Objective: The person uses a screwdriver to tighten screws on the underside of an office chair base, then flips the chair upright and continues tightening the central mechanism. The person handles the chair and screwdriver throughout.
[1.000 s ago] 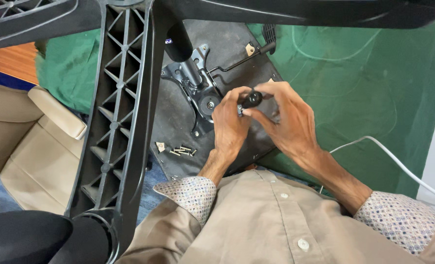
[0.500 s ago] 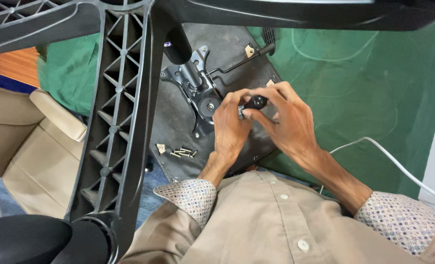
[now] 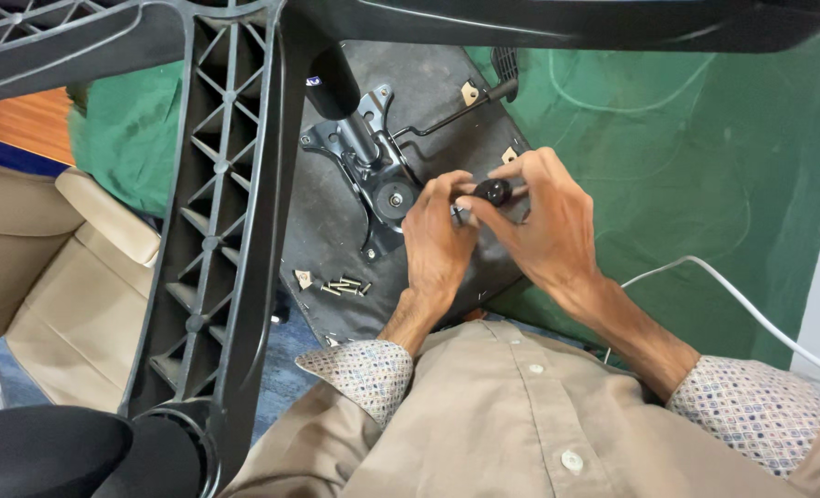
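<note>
My right hand (image 3: 544, 226) pinches a small round black knob (image 3: 495, 191) between thumb and fingers. My left hand (image 3: 438, 244) meets it from the left, its fingertips closed on the short stem at the knob's base. Both hands hover over the black underside of a chair seat (image 3: 336, 249), which lies on a green cloth (image 3: 668, 157). A black metal tilt plate (image 3: 378, 180) with a lever rod (image 3: 447, 115) is bolted to the seat, just left of my hands. Several loose screws (image 3: 344, 288) lie on the seat below the plate.
A black plastic star base (image 3: 216, 231) with ribbed arms crosses the foreground at left and along the top, a caster (image 3: 41, 452) at the bottom left. A beige cushioned seat (image 3: 69, 295) stands at left. A white cable (image 3: 742, 304) runs across the cloth at right.
Both hands and the knob have drifted slightly to the right over the seat. The grip on the knob looks the same.
</note>
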